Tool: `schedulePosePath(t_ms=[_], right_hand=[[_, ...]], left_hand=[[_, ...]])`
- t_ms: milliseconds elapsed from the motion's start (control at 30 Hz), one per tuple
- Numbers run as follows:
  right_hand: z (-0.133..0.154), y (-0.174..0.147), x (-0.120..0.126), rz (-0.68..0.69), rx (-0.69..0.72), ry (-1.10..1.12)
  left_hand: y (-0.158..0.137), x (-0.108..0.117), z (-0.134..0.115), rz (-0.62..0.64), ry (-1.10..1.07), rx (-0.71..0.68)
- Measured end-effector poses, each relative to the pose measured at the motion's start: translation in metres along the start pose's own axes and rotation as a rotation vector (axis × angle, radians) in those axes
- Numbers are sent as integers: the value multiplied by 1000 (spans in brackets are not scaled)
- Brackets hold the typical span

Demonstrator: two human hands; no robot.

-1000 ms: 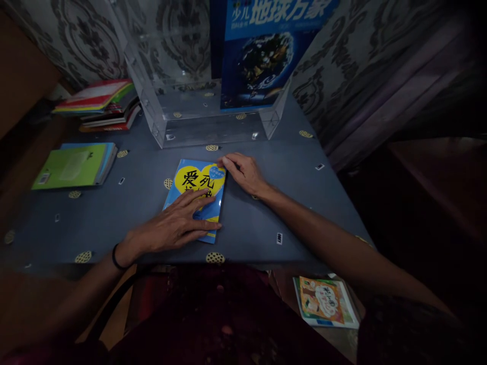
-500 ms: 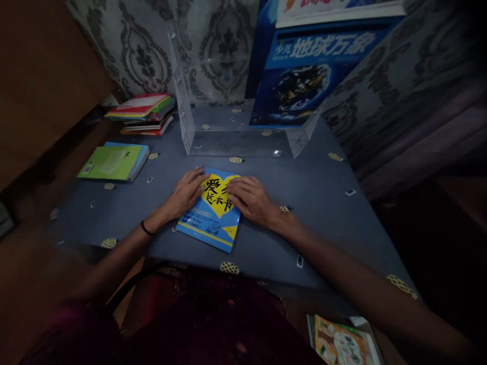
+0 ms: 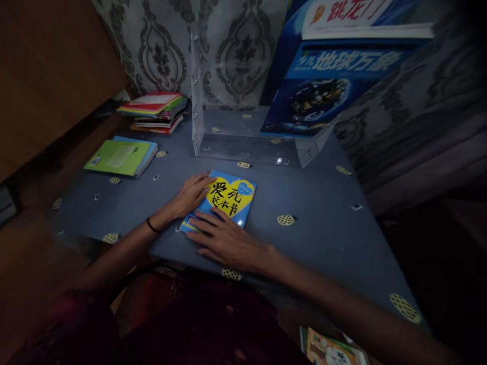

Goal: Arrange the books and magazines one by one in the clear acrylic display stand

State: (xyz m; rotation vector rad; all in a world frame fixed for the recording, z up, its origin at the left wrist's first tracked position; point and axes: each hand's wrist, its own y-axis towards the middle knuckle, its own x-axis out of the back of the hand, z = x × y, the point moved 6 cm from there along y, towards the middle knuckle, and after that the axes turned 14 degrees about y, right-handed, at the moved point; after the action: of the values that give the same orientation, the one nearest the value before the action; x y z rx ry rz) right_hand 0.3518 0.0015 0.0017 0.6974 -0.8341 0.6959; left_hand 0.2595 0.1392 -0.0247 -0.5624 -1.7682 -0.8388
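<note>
A blue book (image 3: 246, 203) with a yellow heart and black Chinese characters on its cover lies closed on the cloth-covered table. My left hand (image 3: 192, 195) rests along its left edge, fingers stretched toward the upper left corner and touching the cover. Across the lower part of the cover lies my right hand (image 3: 224, 238), flat with its fingers spread, hiding the lower print and the near edge. Neither hand is wrapped round the book.
Behind the book stands a clear acrylic rack (image 3: 247, 152), with a large blue book (image 3: 319, 96) upright at its right. To the left are a green book (image 3: 119, 157) and a stack of books (image 3: 160, 111). An orange book (image 3: 331, 350) sits below the table's front edge.
My right hand has slid down and left, from the heart's right side to the lower cover, uncovering more characters. My left hand stays at the left edge. The view has shifted slightly.
</note>
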Motion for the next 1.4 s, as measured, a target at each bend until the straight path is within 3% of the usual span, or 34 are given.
schedulePosePath(t_ms=[200, 400, 500, 600, 667, 733, 800, 933, 1067, 1400], right_hand=[[1, 9, -5, -87, -9, -81], [-10, 55, -8, -268, -207, -105], [-11, 60, -6, -270, -131, -69], [-14, 36, 5, -274, -5, -40], [-26, 7, 22, -364, -6, 2], [-48, -27, 46, -527, -95, 59], [-79, -62, 70, -754, -269, 139], [-131, -108, 91, -1035, -550, 361], [-143, -110, 93, -1018, -570, 434], [-133, -106, 95, -894, -670, 505]], left_hand=[[7, -4, 5, 14, -97, -9], [43, 1, 15, 99, -139, -112], [55, 7, 13, 131, -55, -187], [54, 11, 0, 104, 65, -219], [50, 12, -16, 57, 104, -234], [48, 12, -37, 12, 93, -276], [49, 11, -59, -10, 53, -334], [61, 5, -89, 17, 5, -402], [70, -2, -97, 45, 48, -409], [69, -9, -95, -10, 65, -421]])
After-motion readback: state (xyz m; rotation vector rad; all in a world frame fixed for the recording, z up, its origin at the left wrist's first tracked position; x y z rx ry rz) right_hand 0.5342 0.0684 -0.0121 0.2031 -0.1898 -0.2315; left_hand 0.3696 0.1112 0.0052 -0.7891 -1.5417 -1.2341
